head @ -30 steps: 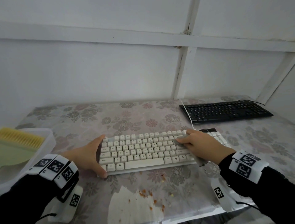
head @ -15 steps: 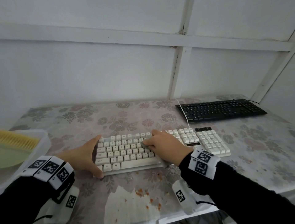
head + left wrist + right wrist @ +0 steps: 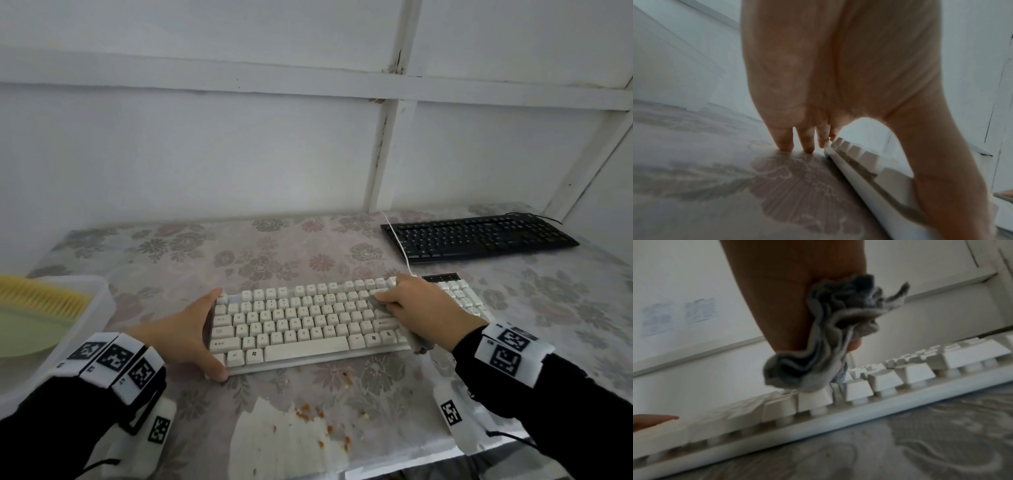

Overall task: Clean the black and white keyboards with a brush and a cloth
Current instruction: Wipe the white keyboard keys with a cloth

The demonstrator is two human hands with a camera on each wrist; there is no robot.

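The left hand (image 3: pixel 185 334) braces the left end of the white keyboard (image 3: pixel 308 325): its thumb lies along the near left corner and its fingers (image 3: pixel 785 139) run straight along the left edge, their tips down on the floral tabletop (image 3: pixel 308 253). It is spread wide and flat against the end of the keyboard, not curled round it. The right hand (image 3: pixel 421 308) rests palm down on the right part of the main key block, fingers pointing left, with a grey cloth (image 3: pixel 826 344) bunched under it. The wrist view shows folds of the cloth gathered against the palm and hanging down onto the key tops; in the head view a tail of it hangs off the near edge of the keyboard beside the wrist.

Half a second ago the right hand sat over the middle of the keys with the number pad in full view; now it is over at the right end of the main block and partly hides the number pad. The left hand has kept its hold on the left end.

The black keyboard (image 3: pixel 479 236) lies at the far right of the tabletop, apart from both hands. A yellow-bristled brush (image 3: pixel 37 298) lies in a white tray (image 3: pixel 99 301) at the left edge. Orange crumbs (image 3: pixel 308 411) dot the near tabletop.
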